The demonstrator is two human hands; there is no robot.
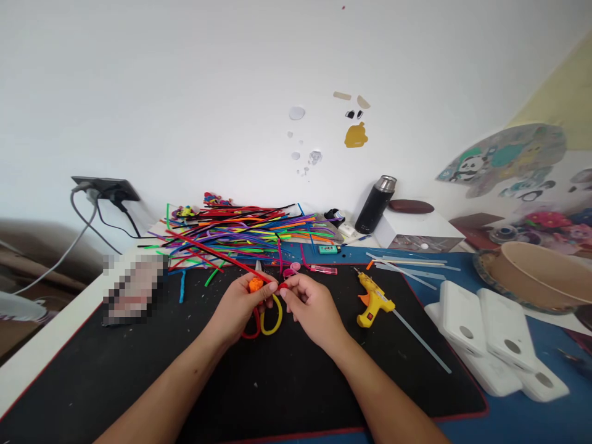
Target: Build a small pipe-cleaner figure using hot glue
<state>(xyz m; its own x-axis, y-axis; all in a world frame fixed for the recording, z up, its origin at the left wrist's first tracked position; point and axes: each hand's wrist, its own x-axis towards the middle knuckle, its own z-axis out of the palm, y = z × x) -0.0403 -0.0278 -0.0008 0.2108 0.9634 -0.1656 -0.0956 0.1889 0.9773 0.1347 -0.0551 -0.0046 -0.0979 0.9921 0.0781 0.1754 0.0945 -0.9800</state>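
Note:
Over the middle of the black mat, my left hand is closed on red pipe cleaners that slant up to the left. An orange fuzzy piece shows at the same hand's fingers. My right hand pinches the near end of the red pipe cleaners, where a small red bend or coil shows between the fingertips. Both hands' fingertips are almost touching. Below them lie scissors with red and yellow handles, partly hidden by the left hand. A yellow glue gun with a clear glue stick rests to the right.
Many coloured pipe cleaners are heaped along the wall. Loose glue sticks, a teal lighter, a black flask, white box-like devices and a brown bowl stand or lie around the black mat.

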